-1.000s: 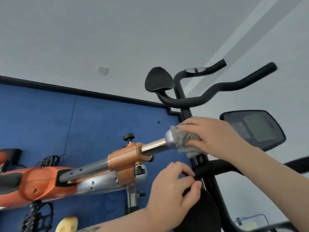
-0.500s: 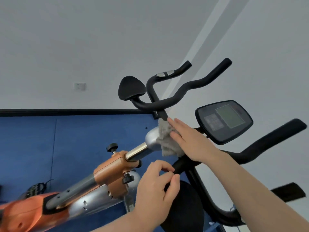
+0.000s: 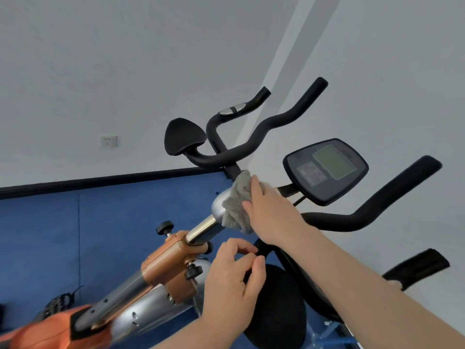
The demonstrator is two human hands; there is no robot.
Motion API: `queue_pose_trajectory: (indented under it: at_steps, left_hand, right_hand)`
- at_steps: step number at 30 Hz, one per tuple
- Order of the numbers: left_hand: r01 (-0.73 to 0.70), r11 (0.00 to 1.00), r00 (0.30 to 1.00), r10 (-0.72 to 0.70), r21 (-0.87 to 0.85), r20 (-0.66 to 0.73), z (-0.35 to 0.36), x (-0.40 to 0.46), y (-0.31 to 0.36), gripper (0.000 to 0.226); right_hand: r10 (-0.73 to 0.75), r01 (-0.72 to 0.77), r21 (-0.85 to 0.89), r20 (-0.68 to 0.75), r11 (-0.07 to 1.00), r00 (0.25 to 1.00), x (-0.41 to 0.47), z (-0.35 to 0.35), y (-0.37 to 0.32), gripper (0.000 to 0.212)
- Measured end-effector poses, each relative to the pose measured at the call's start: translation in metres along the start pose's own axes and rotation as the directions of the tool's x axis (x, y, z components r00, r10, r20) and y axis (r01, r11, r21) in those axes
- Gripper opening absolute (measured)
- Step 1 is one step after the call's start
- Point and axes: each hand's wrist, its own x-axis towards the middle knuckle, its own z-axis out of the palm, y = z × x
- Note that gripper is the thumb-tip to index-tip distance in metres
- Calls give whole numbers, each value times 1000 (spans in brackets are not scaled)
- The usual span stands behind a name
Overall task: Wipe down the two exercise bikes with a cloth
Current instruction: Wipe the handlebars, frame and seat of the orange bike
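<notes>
An orange and silver exercise bike (image 3: 166, 265) slants from the lower left up to its black handlebars (image 3: 254, 144). My right hand (image 3: 269, 210) presses a grey fluffy cloth (image 3: 236, 207) with flat fingers against the silver head of the handlebar post (image 3: 217, 206). My left hand (image 3: 234, 278) curls round the near black handlebar tube (image 3: 260, 249) just below. The console (image 3: 325, 170) with its grey screen sits to the right of the cloth. Only this one bike is plainly in view.
A black elbow pad (image 3: 182, 136) sits above the post, another round pad (image 3: 276, 303) lies below my left hand. A long black grip (image 3: 392, 197) reaches right. White wall with a socket (image 3: 108, 141) behind; blue floor mat (image 3: 105, 217) below.
The view has swung and tilted, so the bike sits more upright in frame. My right hand slid the cloth up and over the silver post head. My left hand kept its hold on the bar.
</notes>
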Motion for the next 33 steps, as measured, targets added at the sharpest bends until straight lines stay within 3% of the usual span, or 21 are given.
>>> queue_pose_trajectory:
  at_steps: [3, 5, 8, 10, 14, 18, 22, 25, 27, 33]
  left_hand:
    - [-6, 1000, 1000, 5, -21, -15, 1, 0, 0, 39]
    - [7, 999, 1000, -7, -37, -4, 1, -1, 1, 33]
    - [5, 999, 1000, -6, -34, -9, 1, -1, 0, 37]
    - [17, 999, 1000, -17, -35, -9, 2, 0, 0, 38]
    - [5, 999, 1000, -4, -44, 14, 1, -1, -1, 37]
    - [-1, 999, 999, 2, -33, 33, -2, 1, -1, 33]
    - [-11, 999, 999, 13, -49, 44, -2, 1, -2, 30]
    - [-23, 998, 998, 27, -61, 55, -3, 2, -4, 31]
    - [-27, 997, 998, 32, -77, 62, -3, 3, -6, 30]
    - [-7, 990, 996, 19, -142, 87, -2, 3, -8, 20]
  right_hand:
    - [123, -137, 138, 103, 981, 987, 17, -17, 17, 40]
    - [183, -196, 155, 96, 968, 979, 22, -22, 19, 33]
    - [45, -42, 91, -25, 995, 999, 6, -7, 6, 25]
    - [40, -20, 154, -122, 988, 992, -5, -6, 3, 26]
    - [14, 16, 339, -86, 941, 996, -26, -32, 19, 32]
    - [1, 111, 375, -286, 920, 958, -85, -50, 38, 46]
    - [220, -134, 315, -257, 940, 941, -130, -38, 61, 50]
    - [309, -289, 244, -50, 926, 950, -131, -6, 49, 35]
    - [336, -325, 321, 25, 889, 942, -119, 13, 33, 27]
    - [395, -364, 235, -98, 901, 914, -132, 34, 30, 27]
